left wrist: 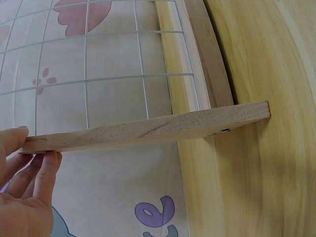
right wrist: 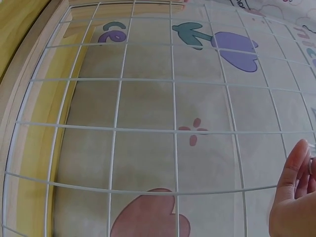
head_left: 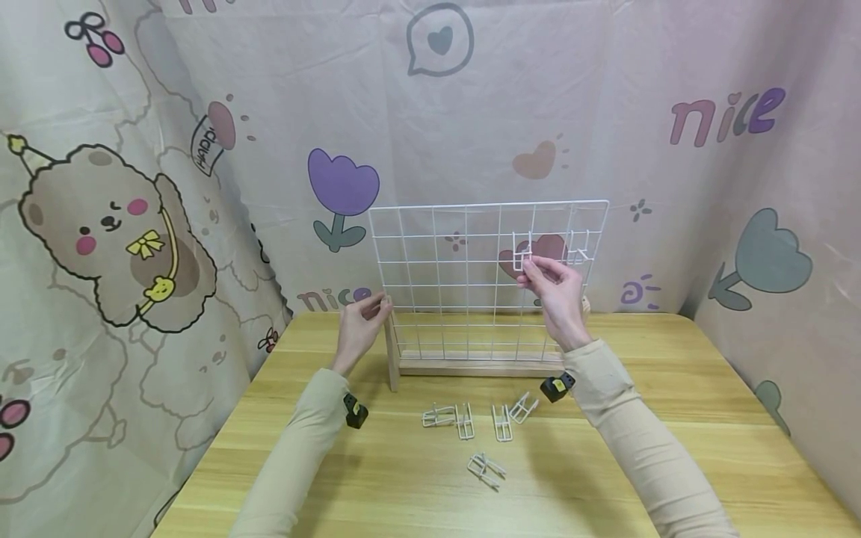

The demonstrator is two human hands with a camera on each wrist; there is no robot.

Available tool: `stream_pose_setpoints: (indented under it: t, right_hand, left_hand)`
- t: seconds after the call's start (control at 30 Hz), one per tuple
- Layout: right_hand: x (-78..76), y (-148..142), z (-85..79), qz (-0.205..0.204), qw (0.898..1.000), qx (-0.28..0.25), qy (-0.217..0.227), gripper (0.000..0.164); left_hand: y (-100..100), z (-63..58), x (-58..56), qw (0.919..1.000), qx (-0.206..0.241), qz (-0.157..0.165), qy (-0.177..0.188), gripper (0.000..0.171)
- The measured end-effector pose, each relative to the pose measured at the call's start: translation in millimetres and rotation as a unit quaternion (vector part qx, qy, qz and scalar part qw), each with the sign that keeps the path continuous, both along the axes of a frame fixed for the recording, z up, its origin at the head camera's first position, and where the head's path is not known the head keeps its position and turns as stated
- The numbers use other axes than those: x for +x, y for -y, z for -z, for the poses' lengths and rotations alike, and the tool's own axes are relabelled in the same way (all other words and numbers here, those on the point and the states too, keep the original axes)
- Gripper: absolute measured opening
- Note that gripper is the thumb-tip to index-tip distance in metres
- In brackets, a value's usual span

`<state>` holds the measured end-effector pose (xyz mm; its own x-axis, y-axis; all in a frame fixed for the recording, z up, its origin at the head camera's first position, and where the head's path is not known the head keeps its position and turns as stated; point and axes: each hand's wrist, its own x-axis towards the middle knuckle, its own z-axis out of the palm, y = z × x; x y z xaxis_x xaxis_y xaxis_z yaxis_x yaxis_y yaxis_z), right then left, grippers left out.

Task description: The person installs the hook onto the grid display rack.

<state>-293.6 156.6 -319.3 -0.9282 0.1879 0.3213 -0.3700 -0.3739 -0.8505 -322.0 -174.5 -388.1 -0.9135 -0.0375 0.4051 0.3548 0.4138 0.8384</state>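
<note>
A white wire grid panel [head_left: 464, 273] stands upright in a wooden stand [head_left: 471, 366]. My left hand [head_left: 359, 327] grips the top of the stand's left wooden post [head_left: 392, 347]; the left wrist view shows fingers and thumb [left wrist: 17, 138] on either side of the post's end [left wrist: 44, 143]. With thumb and fingertips, my right hand [head_left: 560, 295] pinches a white wire hook [head_left: 516, 258] against the grid's upper right part. Another white hook [head_left: 582, 250] sits on the grid just to its right. In the right wrist view the right hand [right wrist: 294, 192] shows only at the edge, mostly cut off.
Several loose white wire hooks lie on the wooden table [head_left: 403, 486] before the stand, among them one hook [head_left: 486, 469] nearest me and one hook [head_left: 439, 416] at the left. A printed curtain [head_left: 269, 90] hangs behind the grid and along both sides.
</note>
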Motion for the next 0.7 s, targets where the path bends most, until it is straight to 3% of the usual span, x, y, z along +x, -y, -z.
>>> stream_pose_setpoints:
  t: [0.23,0.7]
  right_hand:
    - [0.3,-0.7,1.5,-0.001,1.0,0.005,-0.001,0.017]
    - [2.1,-3.2,7.2,-0.005,1.0,0.012,0.011,0.011]
  left_hand:
    - [-0.4,0.7,-0.5,1.0,-0.001,0.0,-0.003,0.04]
    - [-0.1,0.0,0.3,1.0,0.004,0.0,0.005,0.041]
